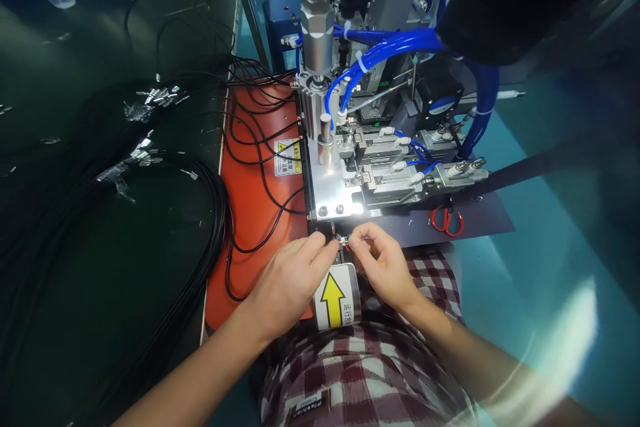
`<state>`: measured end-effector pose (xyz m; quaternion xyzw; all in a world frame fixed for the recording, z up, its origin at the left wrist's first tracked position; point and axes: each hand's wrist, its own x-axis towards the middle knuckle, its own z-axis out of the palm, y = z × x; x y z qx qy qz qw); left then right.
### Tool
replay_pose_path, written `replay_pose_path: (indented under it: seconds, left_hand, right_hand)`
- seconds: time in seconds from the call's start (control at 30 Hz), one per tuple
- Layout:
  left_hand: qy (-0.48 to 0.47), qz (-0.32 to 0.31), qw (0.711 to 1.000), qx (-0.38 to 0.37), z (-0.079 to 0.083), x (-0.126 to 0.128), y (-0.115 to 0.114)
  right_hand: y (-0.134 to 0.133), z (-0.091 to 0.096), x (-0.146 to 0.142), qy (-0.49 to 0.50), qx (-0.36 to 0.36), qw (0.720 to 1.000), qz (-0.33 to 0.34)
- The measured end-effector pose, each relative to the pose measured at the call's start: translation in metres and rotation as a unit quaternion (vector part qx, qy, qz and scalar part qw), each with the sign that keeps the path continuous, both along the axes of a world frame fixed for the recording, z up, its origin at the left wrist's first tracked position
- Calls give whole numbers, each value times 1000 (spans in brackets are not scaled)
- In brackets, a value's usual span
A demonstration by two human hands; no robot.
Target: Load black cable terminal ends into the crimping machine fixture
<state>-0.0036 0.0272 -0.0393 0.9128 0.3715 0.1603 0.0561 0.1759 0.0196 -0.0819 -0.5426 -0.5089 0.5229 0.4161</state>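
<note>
Pinching the coloured wire ends (344,239) between both hands, you are working at the lower centre of the frame, right against the front edge of the metal fixture plate (350,203). Your left hand (287,280) is pressing thumb and forefinger together on the wires from the left. Your right hand (383,261) is clamping them from the right with its fingertips closed and the other fingers curled in. Just below your hands, a yellow arrow label (334,300) is pointing up the frame. Red scissors (447,220) are lying right of centre on a dark sheet (487,217). Black cables (260,147) are looping across the orange mat (253,213) at centre left, and blue hoses (385,50) are arching across the upper centre.
</note>
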Motion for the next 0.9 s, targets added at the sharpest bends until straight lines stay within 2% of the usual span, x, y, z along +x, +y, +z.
replay_pose_path:
  seconds: [0.13,0.27,0.43,0.7,0.9]
  left_hand:
    - [6,3,1000,-9,0,1,0]
    - [3,-1,1000,-11,-1,0,1]
    - [0,-3,1000,-15,-1,-2,0]
    - [-4,5,999,-33,-2,-1,0]
    - [-6,6,999,-37,-1,-1,0]
  right_hand:
    - [5,11,-1,86,-119,989,9]
    - [10,19,0,87,-170,981,17]
    - [12,22,2,-9,-137,990,10]
    - [18,21,5,67,-175,981,44]
    - [9,15,5,7,-103,994,38]
